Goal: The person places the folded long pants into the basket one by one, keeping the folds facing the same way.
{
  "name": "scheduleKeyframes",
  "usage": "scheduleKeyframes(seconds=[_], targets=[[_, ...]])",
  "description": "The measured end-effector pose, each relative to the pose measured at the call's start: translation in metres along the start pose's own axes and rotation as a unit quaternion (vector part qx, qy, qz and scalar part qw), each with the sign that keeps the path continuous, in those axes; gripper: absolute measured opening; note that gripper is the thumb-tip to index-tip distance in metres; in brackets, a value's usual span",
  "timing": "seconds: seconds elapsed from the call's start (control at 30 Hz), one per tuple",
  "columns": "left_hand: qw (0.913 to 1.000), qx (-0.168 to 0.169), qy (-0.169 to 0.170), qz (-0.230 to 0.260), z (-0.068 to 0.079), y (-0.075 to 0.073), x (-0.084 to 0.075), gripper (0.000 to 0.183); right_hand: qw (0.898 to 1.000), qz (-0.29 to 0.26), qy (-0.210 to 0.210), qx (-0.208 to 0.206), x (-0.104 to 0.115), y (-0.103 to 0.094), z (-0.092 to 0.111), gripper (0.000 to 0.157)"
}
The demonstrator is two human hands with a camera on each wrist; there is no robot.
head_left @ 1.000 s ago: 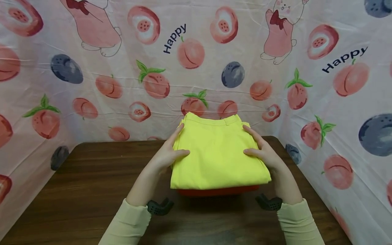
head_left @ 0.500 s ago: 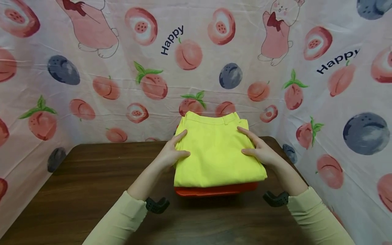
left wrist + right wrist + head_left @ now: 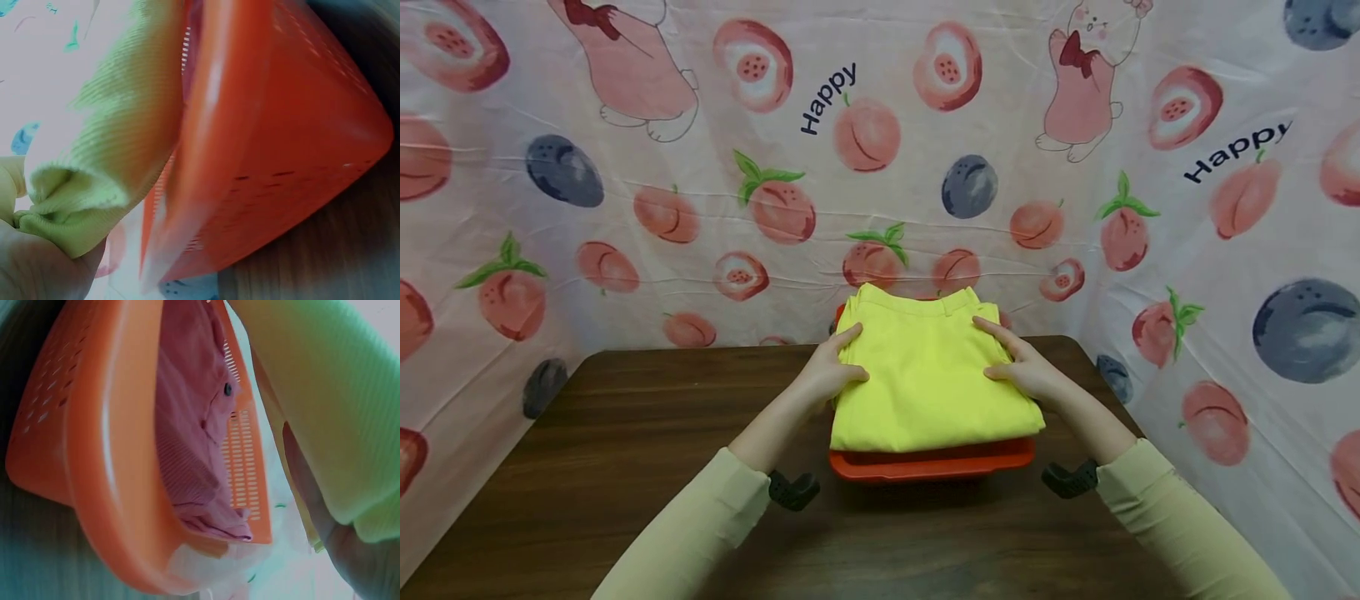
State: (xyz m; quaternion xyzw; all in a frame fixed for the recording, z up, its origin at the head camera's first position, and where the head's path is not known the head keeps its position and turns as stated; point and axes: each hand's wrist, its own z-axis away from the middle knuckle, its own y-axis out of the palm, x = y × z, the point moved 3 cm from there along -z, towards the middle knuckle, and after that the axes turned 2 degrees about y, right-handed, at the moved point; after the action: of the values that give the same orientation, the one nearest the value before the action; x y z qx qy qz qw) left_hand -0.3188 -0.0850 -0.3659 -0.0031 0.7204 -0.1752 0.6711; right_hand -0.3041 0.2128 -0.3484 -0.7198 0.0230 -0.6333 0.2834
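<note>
My left hand (image 3: 829,367) and right hand (image 3: 1028,367) grip a stack of folded yellow trousers (image 3: 928,375) by its two sides, thumbs on top. A waistband with a belt loop faces away from me. The trousers hang above an orange-red plastic basket (image 3: 936,467), hiding most of it in the head view. Seen from the right wrist, the basket holds a dusky pink buttoned garment (image 3: 187,425) with a ribbed edge, and the trousers are apart from it. In the left wrist view, the trousers (image 3: 119,119) are beside the basket's rim (image 3: 219,112).
The basket stands on a dark wooden table (image 3: 647,450) near its back edge. A fruit-printed cloth (image 3: 700,192) hangs behind and along both sides. A dark wrist mount (image 3: 793,492) sits on the left wrist, and another mount (image 3: 1070,481) on the right.
Both hands have carried the yellow trousers a little away from me, over the basket. More of the basket's front rim now shows, and some of its back edge.
</note>
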Motion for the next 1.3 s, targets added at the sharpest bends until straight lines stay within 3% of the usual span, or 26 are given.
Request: scheduleKeyframes(seconds=[0.53, 0.77, 0.97, 1.3], targets=[[0.9985, -0.016, -0.036, -0.038, -0.007, 0.012, 0.016, 0.086, 1.0, 0.026, 0.017, -0.002, -0.025, 0.007, -0.011, 0.077], [0.9962, -0.03, -0.026, -0.077, -0.011, 0.015, 0.015, 0.087, 0.999, 0.047, 0.007, -0.015, -0.028, 0.012, -0.013, 0.076], [0.9951, -0.035, -0.049, -0.079, -0.01, 0.017, 0.015, 0.086, 0.997, 0.073, 0.026, -0.019, -0.029, 0.017, -0.016, 0.075], [0.9824, -0.058, -0.061, -0.167, -0.012, 0.019, 0.011, 0.084, 0.984, 0.153, 0.073, -0.047, -0.028, 0.024, -0.023, 0.078]])
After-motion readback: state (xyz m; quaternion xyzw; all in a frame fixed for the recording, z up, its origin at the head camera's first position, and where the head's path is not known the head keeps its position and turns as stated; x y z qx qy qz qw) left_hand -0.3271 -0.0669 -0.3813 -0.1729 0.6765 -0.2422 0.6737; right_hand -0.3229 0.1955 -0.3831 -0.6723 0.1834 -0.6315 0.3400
